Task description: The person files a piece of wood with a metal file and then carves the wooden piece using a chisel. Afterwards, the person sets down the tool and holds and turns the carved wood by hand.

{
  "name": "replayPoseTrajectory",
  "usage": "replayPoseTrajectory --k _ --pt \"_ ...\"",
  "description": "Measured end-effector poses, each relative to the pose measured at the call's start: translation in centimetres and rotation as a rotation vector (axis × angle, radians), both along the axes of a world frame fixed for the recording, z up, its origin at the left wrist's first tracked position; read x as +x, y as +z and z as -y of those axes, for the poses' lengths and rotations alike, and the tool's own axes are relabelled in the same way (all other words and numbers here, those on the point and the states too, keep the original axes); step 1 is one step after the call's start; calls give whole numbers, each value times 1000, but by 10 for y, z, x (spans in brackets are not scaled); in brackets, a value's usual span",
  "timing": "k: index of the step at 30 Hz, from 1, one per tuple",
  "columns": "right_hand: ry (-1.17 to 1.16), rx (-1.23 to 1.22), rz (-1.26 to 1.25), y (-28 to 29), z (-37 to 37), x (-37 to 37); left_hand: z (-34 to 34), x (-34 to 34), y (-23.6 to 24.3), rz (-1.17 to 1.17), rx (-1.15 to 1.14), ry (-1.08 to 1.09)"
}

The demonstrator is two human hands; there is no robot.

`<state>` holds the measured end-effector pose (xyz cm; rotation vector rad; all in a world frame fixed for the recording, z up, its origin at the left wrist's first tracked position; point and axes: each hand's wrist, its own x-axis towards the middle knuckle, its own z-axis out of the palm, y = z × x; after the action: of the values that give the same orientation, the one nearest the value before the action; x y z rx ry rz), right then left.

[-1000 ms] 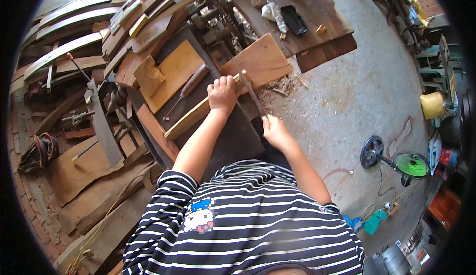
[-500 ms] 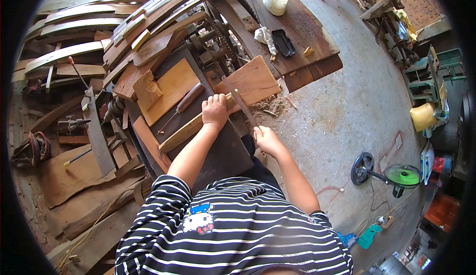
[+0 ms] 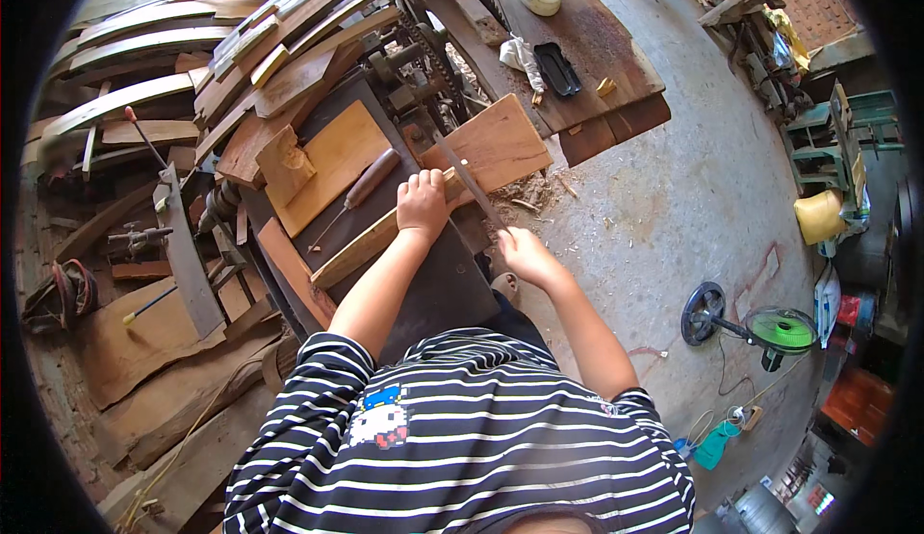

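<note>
From afar I see the left hand (image 3: 422, 202) closed over the wooden strip (image 3: 356, 254) lying across the worktop (image 3: 445, 289), presumably to steady it, while the right hand (image 3: 527, 254) grips a long tool (image 3: 478, 193) near the worktop's right edge.

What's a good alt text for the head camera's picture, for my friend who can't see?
A person's left hand grips a narrow wood strip over a dark bench, while the right hand holds a long thin tool at its far end. A brown-handled tool lies nearby; shavings litter the grey floor.
</note>
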<state>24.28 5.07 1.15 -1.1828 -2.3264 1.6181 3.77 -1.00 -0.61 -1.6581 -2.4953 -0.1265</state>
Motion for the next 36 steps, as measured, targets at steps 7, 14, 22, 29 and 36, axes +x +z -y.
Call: replayPoseTrajectory --k 7,14,22,29,36 --pt "37 -142 131 29 0 -6 3 -3 -2 52 13 10" --pt "-110 -449 64 25 -28 -74 -1 2 -3 43 73 -4" --pt "-122 -905 50 46 -12 -4 4 -2 -11 -14 98 -24" --pt "-156 -863 14 37 -32 -68 2 0 -8 -10 113 -34" --pt "-77 -898 13 21 -20 -15 -1 2 -3 72 84 -5"
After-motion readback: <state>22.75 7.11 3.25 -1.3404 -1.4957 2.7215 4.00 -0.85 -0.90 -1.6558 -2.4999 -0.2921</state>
